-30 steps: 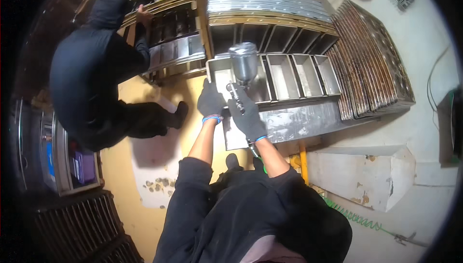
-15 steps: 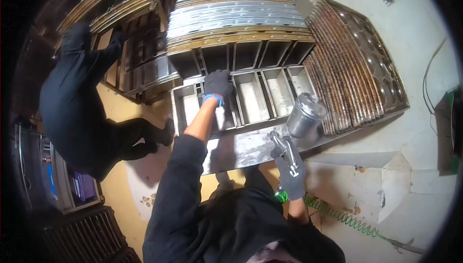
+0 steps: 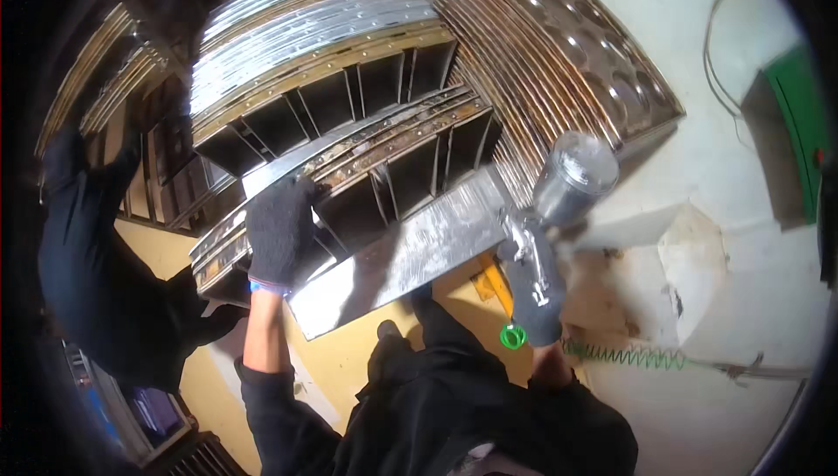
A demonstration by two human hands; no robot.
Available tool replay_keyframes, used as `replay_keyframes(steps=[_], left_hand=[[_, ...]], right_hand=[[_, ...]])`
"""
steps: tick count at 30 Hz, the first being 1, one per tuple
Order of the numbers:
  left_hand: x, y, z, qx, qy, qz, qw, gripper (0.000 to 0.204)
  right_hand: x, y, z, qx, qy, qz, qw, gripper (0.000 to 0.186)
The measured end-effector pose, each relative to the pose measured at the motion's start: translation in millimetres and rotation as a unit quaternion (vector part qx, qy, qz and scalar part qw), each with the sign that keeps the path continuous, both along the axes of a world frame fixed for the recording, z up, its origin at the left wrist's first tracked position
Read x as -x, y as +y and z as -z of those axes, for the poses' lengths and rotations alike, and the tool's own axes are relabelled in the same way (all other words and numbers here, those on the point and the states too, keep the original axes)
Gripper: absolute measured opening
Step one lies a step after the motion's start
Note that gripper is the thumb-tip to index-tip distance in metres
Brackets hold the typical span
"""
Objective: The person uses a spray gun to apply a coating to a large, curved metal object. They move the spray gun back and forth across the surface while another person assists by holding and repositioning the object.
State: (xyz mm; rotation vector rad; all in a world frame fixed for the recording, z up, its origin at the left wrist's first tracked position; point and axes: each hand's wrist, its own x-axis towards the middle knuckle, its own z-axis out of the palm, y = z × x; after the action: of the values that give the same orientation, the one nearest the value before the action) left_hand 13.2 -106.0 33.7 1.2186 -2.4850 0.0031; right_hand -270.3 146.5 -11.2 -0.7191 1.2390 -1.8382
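My left hand, in a dark glove, grips the left part of a strapped set of metal loaf pans. The set stands on its side, with the pan openings facing me and a rust-marked rim. Its lower edge meets a shiny steel bench top. In my gloved right hand is a spray gun with a grey metal cup on top. The fingers wrap round its handle, right of the bench's front edge. Part of the loaf pans is hidden behind my left hand.
More loaf pan sets are stacked behind. To their right lean several brown trays with round hollows. A green coiled hose runs right from near my right hand. A person in dark clothes bends at racks on the left.
The nearest loaf pan set has gone from lying openings-up to standing on its side, facing me. My left hand has shifted to its left part. The view has swung right.
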Motion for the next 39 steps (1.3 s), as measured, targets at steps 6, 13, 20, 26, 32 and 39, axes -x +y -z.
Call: replay_keyframes(steps=[6, 13, 20, 26, 32, 39], left_hand=[[-28, 57, -2, 0.002, 0.008, 0.017, 1.0, 0.023], [36, 26, -20, -0.015, 0.067, 0.061, 0.996, 0.087], [82, 10, 20, -0.011, -0.008, 0.029, 0.999, 0.068], [94, 36, 32, -0.015, 0.008, 0.056, 0.998, 0.071], [96, 36, 35, -0.037, -0.015, 0.033, 0.999, 0.083], [95, 36, 37, -0.036, -0.013, 0.034, 0.999, 0.08]], right_hand=[[-10, 10, 4, 0.098, -0.117, -0.045, 0.987, 0.048], [-26, 10, 3, -0.069, 0.474, 0.137, 0.867, 0.044], [-23, -24, 28, -0.053, 0.396, 0.126, 0.908, 0.042], [-2, -31, 57, -0.114, 0.485, 0.198, 0.844, 0.033], [7, -28, 82, -0.089, 0.535, 0.209, 0.814, 0.046], [-1, -26, 79, 0.052, 0.108, 0.113, 0.986, 0.046]])
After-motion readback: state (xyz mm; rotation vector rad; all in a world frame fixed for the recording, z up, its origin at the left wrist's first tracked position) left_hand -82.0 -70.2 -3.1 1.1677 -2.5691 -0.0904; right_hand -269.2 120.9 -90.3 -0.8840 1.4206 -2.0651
